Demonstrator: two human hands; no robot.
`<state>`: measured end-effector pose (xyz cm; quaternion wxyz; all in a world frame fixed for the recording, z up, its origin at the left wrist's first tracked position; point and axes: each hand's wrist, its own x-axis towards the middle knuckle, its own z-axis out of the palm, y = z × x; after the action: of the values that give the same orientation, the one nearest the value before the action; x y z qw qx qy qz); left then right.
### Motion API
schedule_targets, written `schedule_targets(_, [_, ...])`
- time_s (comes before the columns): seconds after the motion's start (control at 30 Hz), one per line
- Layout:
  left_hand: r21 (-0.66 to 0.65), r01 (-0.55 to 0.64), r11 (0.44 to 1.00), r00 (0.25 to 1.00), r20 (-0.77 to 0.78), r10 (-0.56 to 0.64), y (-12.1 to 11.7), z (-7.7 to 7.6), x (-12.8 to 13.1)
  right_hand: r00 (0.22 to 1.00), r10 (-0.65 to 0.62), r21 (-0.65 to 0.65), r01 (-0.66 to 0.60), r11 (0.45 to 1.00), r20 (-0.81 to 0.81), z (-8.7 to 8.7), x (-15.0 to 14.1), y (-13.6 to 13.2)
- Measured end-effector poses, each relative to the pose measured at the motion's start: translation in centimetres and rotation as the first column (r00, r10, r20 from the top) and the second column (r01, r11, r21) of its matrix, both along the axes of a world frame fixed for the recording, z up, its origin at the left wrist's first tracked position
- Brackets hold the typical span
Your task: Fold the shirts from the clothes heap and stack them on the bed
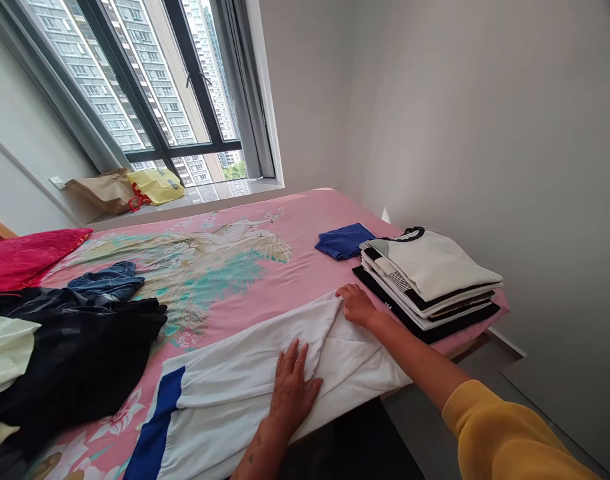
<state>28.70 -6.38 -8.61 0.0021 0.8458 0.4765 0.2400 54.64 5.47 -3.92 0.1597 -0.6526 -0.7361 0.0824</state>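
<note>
A white garment with a broad blue band (225, 387) lies spread on the bed's near edge, its right part partly folded over. My left hand (292, 387) rests flat on the middle of the cloth, fingers stretched out. At the garment's far right edge, my right hand (355, 305) has its fingers curled closed on the fabric. Just right of that hand stands a stack of folded clothes (435, 267), with a cream shirt with black trim on top. A folded blue cloth (343, 240) lies beside the stack's far side.
Pink floral bedding (299, 220) covers the bed. Loose dark clothes (89, 353), blue denim (107, 280) and a red cushion (29, 257) lie at left. A brown paper bag (102, 190) and a yellow bag (157, 185) sit on the windowsill. A wall (485, 133) borders the right side.
</note>
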Motion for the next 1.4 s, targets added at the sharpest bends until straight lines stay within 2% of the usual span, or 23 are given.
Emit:
schedule_targets(0.1, [0.014, 0.003, 1.000, 0.999, -0.044, -0.003, 0.0, 0.1, 0.1, 0.998, -0.035, -0.051, 0.032, 0.998, -0.049, 0.0, -0.2, -0.1])
schedule_targets(0.2, [-0.007, 0.075, 0.997, 0.989, -0.128, -0.076, -0.2, 0.6, 0.0, 0.979, -0.157, -0.115, 0.143, 0.983, -0.132, 0.4, -0.1, 0.4])
schedule_targets(0.27, [-0.004, 0.071, 0.997, 0.989, -0.129, -0.071, -0.3, 0.7, 0.0, 0.952, -0.235, -0.220, 0.190, 0.957, -0.197, 0.6, 0.0, 0.8])
schedule_targets(0.37, [0.019, 0.017, 1.000, 0.996, -0.083, -0.015, -0.2, 0.4, 0.3, 0.893, -0.323, -0.449, 0.160, 0.879, -0.313, 0.2, -0.5, 0.7])
schedule_targets(0.43, [0.026, -0.013, 1.000, 0.999, -0.053, 0.015, 0.0, 0.1, 0.6, 0.824, -0.384, -0.546, 0.112, 0.830, -0.415, -0.4, -1.3, 0.3])
schedule_targets(0.5, [0.025, -0.035, 0.999, 0.999, -0.023, 0.036, 0.2, -0.2, 1.0, 0.724, -0.441, -0.571, 0.079, 0.817, -0.530, -0.9, -2.3, -0.1])
schedule_targets(0.67, [-0.006, -0.077, 0.997, 0.994, 0.076, 0.077, 0.6, 0.2, 0.8, 0.444, -0.469, -0.500, 0.053, 0.865, -0.764, -0.9, -3.9, -0.3])
schedule_targets(0.73, [-0.020, -0.026, 0.999, 0.999, 0.034, 0.027, 0.4, 0.6, 0.6, 0.373, -0.477, -0.499, 0.044, 0.866, -0.796, -0.7, -3.9, -0.2])
schedule_targets(0.83, [-0.026, 0.080, 0.996, 0.993, -0.087, -0.082, -0.2, 1.3, 0.4, 0.312, -0.533, -0.556, 0.017, 0.831, -0.787, -0.6, -3.6, -0.1])
schedule_targets(0.97, [-0.002, 0.070, 0.998, 0.990, -0.119, -0.070, -0.7, 1.5, 0.4, 0.302, -0.578, -0.610, -0.015, 0.792, -0.758, -0.8, -3.5, 0.1])
schedule_targets(1.13, [0.016, 0.060, 0.998, 0.991, -0.121, -0.057, -0.8, 1.5, 0.4, 0.263, -0.508, -0.514, 0.053, 0.856, -0.820, -1.1, -4.3, 0.7])
schedule_targets(1.2, [0.017, 0.060, 0.998, 0.991, -0.121, -0.058, -0.8, 1.5, 0.4, 0.263, -0.515, -0.521, 0.051, 0.852, -0.816, -1.3, -4.3, 0.7])
schedule_targets(1.33, [0.013, 0.059, 0.998, 0.991, -0.121, -0.057, -0.8, 1.5, 0.3, 0.334, -0.564, -0.595, 0.014, 0.804, -0.755, -1.6, -3.6, 0.7])
schedule_targets(1.4, [0.008, 0.058, 0.998, 0.991, -0.120, -0.057, -0.8, 1.5, 0.3, 0.389, -0.568, -0.602, 0.041, 0.797, -0.725, -1.7, -3.3, 0.9])
